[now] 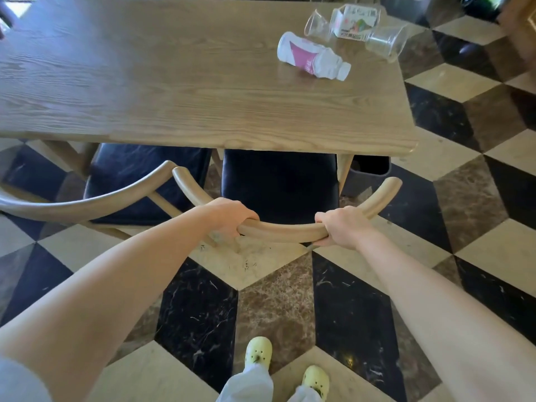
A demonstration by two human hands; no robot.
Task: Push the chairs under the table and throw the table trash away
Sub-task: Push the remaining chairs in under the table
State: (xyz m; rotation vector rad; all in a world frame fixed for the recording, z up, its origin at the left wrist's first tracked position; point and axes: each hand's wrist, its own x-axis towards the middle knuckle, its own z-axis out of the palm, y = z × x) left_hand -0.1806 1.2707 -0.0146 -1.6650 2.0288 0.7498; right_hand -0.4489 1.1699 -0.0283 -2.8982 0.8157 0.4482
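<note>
A wooden chair with a curved back rail point(285, 229) and a dark seat cushion point(280, 184) stands at the near edge of the wooden table point(179, 91), its seat partly under the top. My left hand point(232, 216) and my right hand point(340, 226) both grip the back rail. A second chair point(95, 198) with a dark cushion stands to the left, also partly under the table. On the table's far right lie a white and pink bottle point(311, 56), two clear plastic cups point(317, 24) point(387, 42) and a clear printed bottle point(356, 20).
A dark bin point(369, 172) stands on the floor under the table's right corner, beside a table leg point(343, 169). The floor is a black, cream and brown tile pattern. My feet in pale yellow clogs point(258, 351) stand behind the chair.
</note>
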